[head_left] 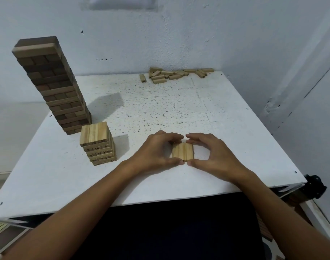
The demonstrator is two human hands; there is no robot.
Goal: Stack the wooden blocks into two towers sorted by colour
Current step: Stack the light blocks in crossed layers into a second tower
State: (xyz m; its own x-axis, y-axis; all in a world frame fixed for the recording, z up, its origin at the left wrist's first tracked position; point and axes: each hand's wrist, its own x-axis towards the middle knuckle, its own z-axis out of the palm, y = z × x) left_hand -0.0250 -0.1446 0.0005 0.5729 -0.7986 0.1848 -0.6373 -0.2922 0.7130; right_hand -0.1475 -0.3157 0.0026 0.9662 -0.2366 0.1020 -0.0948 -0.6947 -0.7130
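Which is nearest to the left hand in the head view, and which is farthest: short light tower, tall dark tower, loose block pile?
From the left hand:
1. Short light tower, just to its left.
2. Tall dark tower, farther back on the left.
3. Loose block pile, at the table's far edge.

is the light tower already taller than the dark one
No, the light tower stands far shorter than the dark tower behind it.

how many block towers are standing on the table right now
2. A tall dark tower stands at the table's far left; a short light tower stands just in front of it, left of the hands.
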